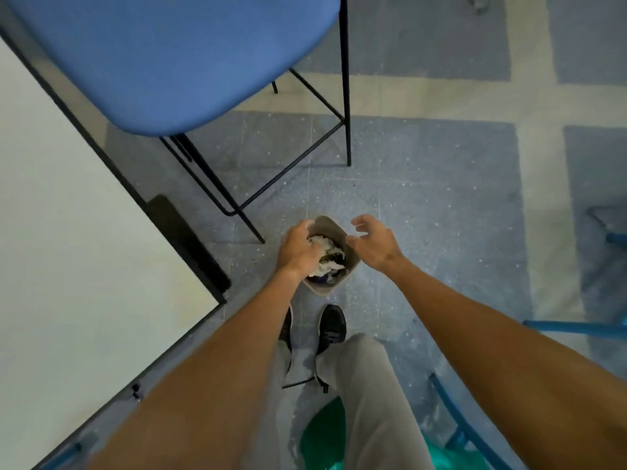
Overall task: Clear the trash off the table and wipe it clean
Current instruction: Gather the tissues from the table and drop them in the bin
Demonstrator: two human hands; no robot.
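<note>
Your left hand [298, 251] curls its fingers round the crumpled trash [328, 247] in the bin [326, 224] (on the floor, near the desk [68, 232]); your right hand [373, 244] hovers beside it, fingers loosely spread, empty.

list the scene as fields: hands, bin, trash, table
left hand: fingers curled onto the crumpled paper in the bin; grip unclear
right hand: open, thumb near the bin's right rim
bin: on the floor, trash inside
table: white top, at the left
stool: blue seat, beyond the bin
</note>
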